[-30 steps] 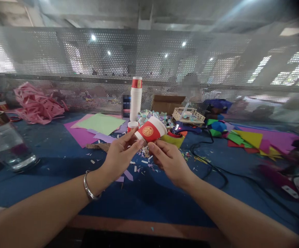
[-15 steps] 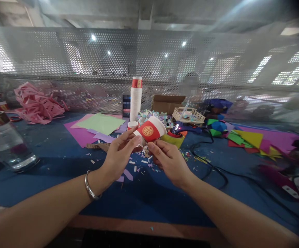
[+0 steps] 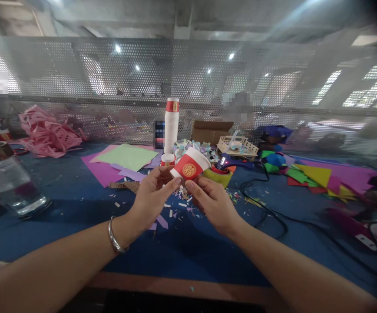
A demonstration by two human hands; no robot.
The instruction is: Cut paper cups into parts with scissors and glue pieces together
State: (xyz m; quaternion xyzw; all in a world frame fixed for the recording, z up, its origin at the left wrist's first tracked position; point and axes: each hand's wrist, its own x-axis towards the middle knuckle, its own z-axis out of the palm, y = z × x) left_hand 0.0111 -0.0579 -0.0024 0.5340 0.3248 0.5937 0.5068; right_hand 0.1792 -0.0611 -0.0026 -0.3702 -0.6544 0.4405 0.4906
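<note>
Head view, and both hands are up over the blue table (image 3: 188, 258), working on one paper cup (image 3: 193, 163)! It's held in mid-air at the middle, tilted, mouth to the far right, base to the left; the inside is turned out of my sight. The left hand (image 3: 147, 198) has thumb and fingers clamped around the base end, while the right hand (image 3: 219, 206) pinches the lower side. And look at that red band: a round gold emblem (image 3: 189, 171) faces us, made of character-like strokes, too small for me to read.

Just beyond, there's a tall stack of cups (image 3: 171, 130), white rims nested, the top one base-up with red sides and a small gold mark. A single cup (image 3: 167, 159), red and white, sits at its near foot. Over on the left, a clear glass jar (image 3: 12, 187); a magenta patch shows in it, inside or through the glass, I can't tell. Far right of the stack, a cardboard box (image 3: 213, 131) stands with brown walls showing, contents hidden. Beside it, a pale wooden tray (image 3: 249, 150) carries light blue bits. Paper scraps (image 3: 182, 202) litter the table below the cup!
</note>
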